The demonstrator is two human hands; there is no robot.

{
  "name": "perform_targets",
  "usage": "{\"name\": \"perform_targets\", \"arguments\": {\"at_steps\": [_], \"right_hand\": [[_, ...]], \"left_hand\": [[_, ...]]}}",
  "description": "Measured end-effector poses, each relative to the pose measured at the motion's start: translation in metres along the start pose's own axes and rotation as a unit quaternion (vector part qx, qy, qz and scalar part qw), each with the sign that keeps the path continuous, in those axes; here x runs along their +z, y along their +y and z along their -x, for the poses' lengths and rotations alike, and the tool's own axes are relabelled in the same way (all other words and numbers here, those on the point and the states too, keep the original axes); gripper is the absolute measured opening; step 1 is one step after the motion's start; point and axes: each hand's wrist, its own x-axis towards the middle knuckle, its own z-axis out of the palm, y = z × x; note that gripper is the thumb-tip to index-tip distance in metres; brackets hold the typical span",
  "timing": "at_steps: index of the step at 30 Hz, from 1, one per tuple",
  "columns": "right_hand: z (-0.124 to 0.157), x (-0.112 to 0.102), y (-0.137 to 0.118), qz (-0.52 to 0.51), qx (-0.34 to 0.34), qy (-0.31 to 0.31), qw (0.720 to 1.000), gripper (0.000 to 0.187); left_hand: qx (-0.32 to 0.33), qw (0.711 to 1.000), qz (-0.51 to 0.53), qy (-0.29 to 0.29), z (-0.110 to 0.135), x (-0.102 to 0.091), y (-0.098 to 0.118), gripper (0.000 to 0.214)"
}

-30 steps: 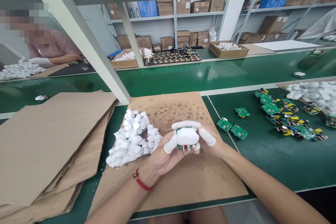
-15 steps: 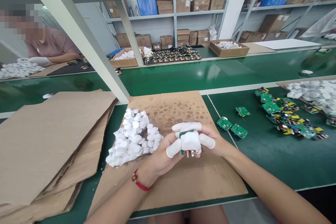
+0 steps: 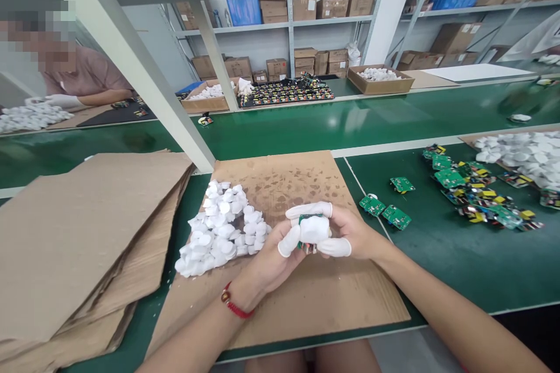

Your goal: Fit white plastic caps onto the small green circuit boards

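Between both hands, above the cardboard sheet (image 3: 280, 320), I hold a small green circuit board (image 3: 301, 220) with a soft white lump (image 3: 315, 229) pressed over its face. My left hand (image 3: 282, 247) grips its left side, with a white-covered thumb in front. My right hand (image 3: 345, 236) holds the right side, its white-covered thumb at the lower right corner of the lump. Metal parts of the board show below the lump. To the left, a heap of white lumps (image 3: 219, 233) lies on the cardboard.
Several circuit boards (image 3: 481, 192) lie at right, beside more white lumps (image 3: 520, 154). Stacked cardboard (image 3: 87, 233) covers the left side. A slanted post (image 3: 131, 64) stands ahead. Across the green belt (image 3: 306, 131) a person (image 3: 87, 73) works near filled boxes (image 3: 380, 84).
My right thumb has moved down and left, to the lower corner of the white lump. The board is tilted slightly differently. Small pieces on the belt have shifted to the right.
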Motion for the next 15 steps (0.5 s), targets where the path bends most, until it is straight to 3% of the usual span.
{"name": "perform_targets", "arguments": {"at_steps": [2, 6, 8, 12, 15], "right_hand": [[0.0006, -0.0016, 0.0005, -0.006, 0.003, 0.005, 1.0, 0.048], [0.0006, -0.0039, 0.0027, -0.09, 0.033, -0.013, 0.995, 0.053], [0.0002, -0.004, 0.003, -0.106, 0.035, -0.013, 0.994, 0.048], [0.0001, -0.0034, 0.0023, -0.111, 0.035, -0.04, 0.992, 0.039], [0.001, -0.0033, 0.0025, -0.074, 0.02, -0.027, 0.997, 0.034]], "left_hand": [[-0.003, 1.0, -0.012, -0.001, 0.0002, -0.0004, 0.0003, 0.025], [-0.006, 0.991, -0.103, -0.087, -0.0006, -0.0014, 0.0018, 0.031], [-0.003, 0.985, -0.134, -0.109, -0.0011, -0.0019, 0.0025, 0.033], [-0.003, 0.984, -0.149, -0.095, -0.0023, -0.0026, 0.0035, 0.038], [-0.012, 0.983, -0.164, -0.087, -0.0028, -0.0025, 0.0034, 0.038]]}}
